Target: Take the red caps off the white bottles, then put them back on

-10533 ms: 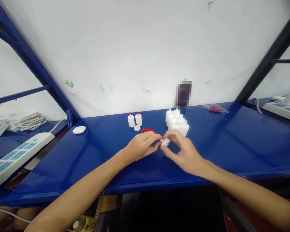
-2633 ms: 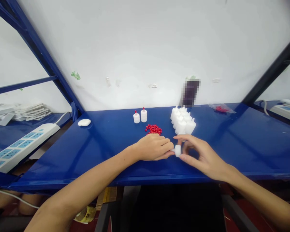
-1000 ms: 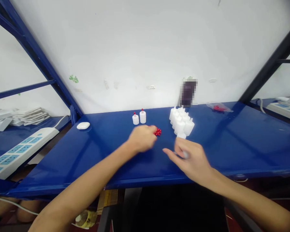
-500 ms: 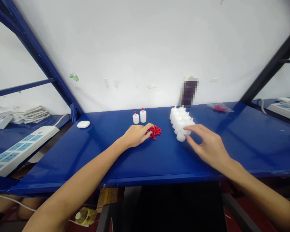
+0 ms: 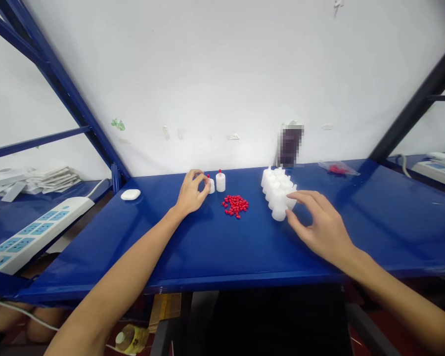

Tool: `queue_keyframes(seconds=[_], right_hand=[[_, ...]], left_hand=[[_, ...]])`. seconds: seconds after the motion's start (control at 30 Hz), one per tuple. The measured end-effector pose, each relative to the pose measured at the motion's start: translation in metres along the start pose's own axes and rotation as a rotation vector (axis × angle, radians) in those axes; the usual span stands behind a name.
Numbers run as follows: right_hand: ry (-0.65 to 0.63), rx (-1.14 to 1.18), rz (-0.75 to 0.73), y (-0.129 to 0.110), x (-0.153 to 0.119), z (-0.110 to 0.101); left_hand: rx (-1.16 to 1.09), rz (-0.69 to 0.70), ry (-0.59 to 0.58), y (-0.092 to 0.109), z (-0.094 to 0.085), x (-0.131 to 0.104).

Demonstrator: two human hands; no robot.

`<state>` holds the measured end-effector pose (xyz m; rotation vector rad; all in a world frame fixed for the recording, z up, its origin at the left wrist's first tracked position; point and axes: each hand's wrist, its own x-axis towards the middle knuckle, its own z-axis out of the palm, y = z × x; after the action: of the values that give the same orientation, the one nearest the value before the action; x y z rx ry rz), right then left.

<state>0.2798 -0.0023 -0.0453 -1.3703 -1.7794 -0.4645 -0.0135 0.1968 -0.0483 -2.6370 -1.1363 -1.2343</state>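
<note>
My left hand (image 5: 193, 192) is at a small white bottle with a red tip (image 5: 211, 186), its curled thumb and finger closed against the bottle's left side and hiding part of it. Just right of that stands another white bottle with a red tip (image 5: 220, 182), upright and untouched. A loose pile of small red caps (image 5: 236, 205) lies on the table between my hands. My right hand (image 5: 317, 222) is beside a tight cluster of white bottles (image 5: 276, 185) with pale, uncapped spouts. Its thumb and index finger are apart, near or touching the front bottle (image 5: 279, 211).
A blue table (image 5: 207, 252) runs along the white wall. At the back right lie a clear bag of red pieces (image 5: 338, 168) and a blurred dark rectangle (image 5: 290, 146). To the left are a white rounded case (image 5: 130, 195) and a power strip (image 5: 44, 232).
My left hand has moved left and away from the red caps to the shorter white bottle. The right hand stays by the bottle cluster. The camera view has shifted slightly.
</note>
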Motion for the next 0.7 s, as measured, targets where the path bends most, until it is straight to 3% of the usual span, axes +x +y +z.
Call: queue_keyframes(seconds=[0.1, 0.17, 0.33, 0.47, 0.57, 0.7], right_hand=[[0.049, 0.134, -0.083, -0.009, -0.005, -0.005], [0.025, 0.23, -0.135, -0.016, -0.01, -0.006], [-0.067, 0.298, -0.151, -0.031, -0.008, 0.0], [-0.222, 0.378, -0.052, -0.046, 0.013, 0.01], [-0.333, 0.487, 0.062, -0.055, 0.034, 0.022], [-0.304, 0.609, 0.035, -0.06, 0.05, 0.034]], left_hand=[[0.002, 0.018, -0.113, -0.002, 0.005, -0.001], [-0.007, 0.021, -0.115, -0.002, 0.007, -0.001], [-0.041, 0.037, 0.146, 0.007, 0.002, 0.003], [-0.086, 0.165, 0.3, 0.033, -0.008, 0.001], [-0.172, 0.343, 0.269, 0.056, -0.007, -0.008], [-0.174, 0.531, 0.103, 0.071, -0.001, -0.019]])
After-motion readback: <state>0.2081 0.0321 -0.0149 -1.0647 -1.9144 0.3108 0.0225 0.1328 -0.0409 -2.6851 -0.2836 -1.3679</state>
